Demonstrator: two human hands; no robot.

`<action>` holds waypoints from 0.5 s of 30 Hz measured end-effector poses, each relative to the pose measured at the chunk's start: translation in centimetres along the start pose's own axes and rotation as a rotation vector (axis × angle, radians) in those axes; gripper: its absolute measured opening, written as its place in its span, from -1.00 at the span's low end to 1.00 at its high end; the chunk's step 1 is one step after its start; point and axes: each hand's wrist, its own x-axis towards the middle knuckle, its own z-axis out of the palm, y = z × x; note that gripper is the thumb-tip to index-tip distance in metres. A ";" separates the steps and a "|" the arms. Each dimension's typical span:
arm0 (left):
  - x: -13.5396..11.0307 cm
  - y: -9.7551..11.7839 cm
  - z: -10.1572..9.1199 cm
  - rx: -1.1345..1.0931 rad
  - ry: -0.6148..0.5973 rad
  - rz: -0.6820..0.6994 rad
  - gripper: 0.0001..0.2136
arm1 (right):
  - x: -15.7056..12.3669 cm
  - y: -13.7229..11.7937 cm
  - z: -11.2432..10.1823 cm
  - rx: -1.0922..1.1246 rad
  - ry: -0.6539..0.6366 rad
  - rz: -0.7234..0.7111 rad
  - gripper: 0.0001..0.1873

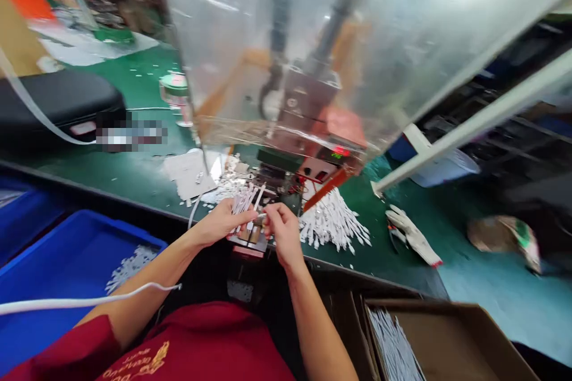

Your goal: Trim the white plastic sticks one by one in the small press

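My left hand (227, 221) is closed round a bunch of thin white strips (243, 199) that fan out past its fingers. Close beside it, my right hand (282, 229) has its fingers pinched together at the end of a small whitish piece, too small to name, which my left thumb also meets. Both hands are just in front of the metal fixture (250, 235) of a bench machine (308, 95). To the right of the hands lies a large pile of white strips with wider ends (333, 220). White scraps (232, 175) are heaped behind my left hand.
A clear plastic shield (223, 24) hangs in front of the machine. A white glove (413, 235) and a lidded cup (176, 95) rest on the green bench. Blue bins (80, 232) stand at lower left, a cardboard box (456, 309) with grey strips (395, 345) at lower right.
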 end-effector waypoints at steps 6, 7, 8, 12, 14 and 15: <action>-7.8 -2.1 -9.6 -0.099 0.256 -0.105 -0.75 | -2.0 1.7 -3.9 -0.272 0.009 -0.011 -0.58; -9.8 -3.1 -11.8 -0.138 0.381 -0.122 -0.75 | -2.3 2.3 -4.8 -0.299 0.046 -0.009 -0.58; -12.0 -4.2 -13.9 -0.187 0.539 -0.141 -0.76 | -2.5 3.0 -5.8 -0.315 0.067 0.004 -0.56; -19.7 -9.4 -19.7 -0.295 0.975 -0.205 -0.77 | -3.4 5.2 -8.6 -0.320 0.132 0.072 -0.52; -22.0 -12.0 -20.5 -0.322 1.064 -0.260 -0.77 | -3.7 5.7 -9.2 -0.321 0.161 0.087 -0.53; -22.7 -13.2 -20.5 -0.337 1.090 -0.273 -0.78 | -3.9 5.9 -9.3 -0.328 0.173 0.085 -0.53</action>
